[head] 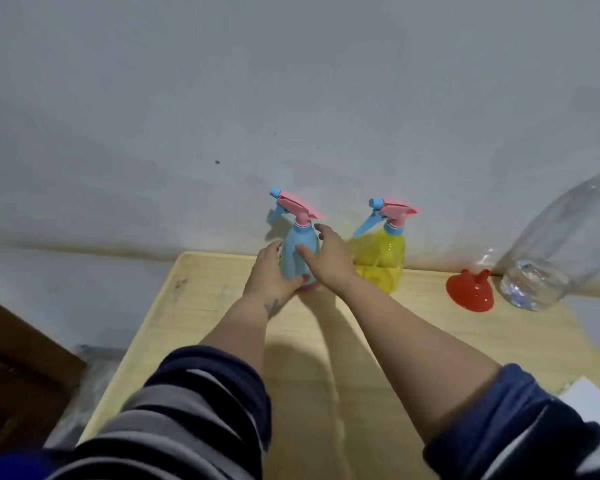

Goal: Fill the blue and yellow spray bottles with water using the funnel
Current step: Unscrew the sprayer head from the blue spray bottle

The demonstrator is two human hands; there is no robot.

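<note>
Head view, looking down over a pale wooden surface set against a grey wall. We have both hands on the blue spray bottle, which stands upright near the far edge of the surface, its pink trigger head still screwed on. Our left hand wraps the bottle's left side and lower body, fingers curled round it. Our right hand comes in from the right, thumb across the front of the bottle and fingers curved round its shoulder.

The yellow spray bottle stands upright just beside the blue one, to its right, against the wall, head also on. Further right the red funnel rests mouth-down on the surface, spout pointing up. Just beside it a large clear plastic bottle stands at the surface's right edge. A white sheet shows at the near right corner. Striped sleeves are pushed up both forearms.
</note>
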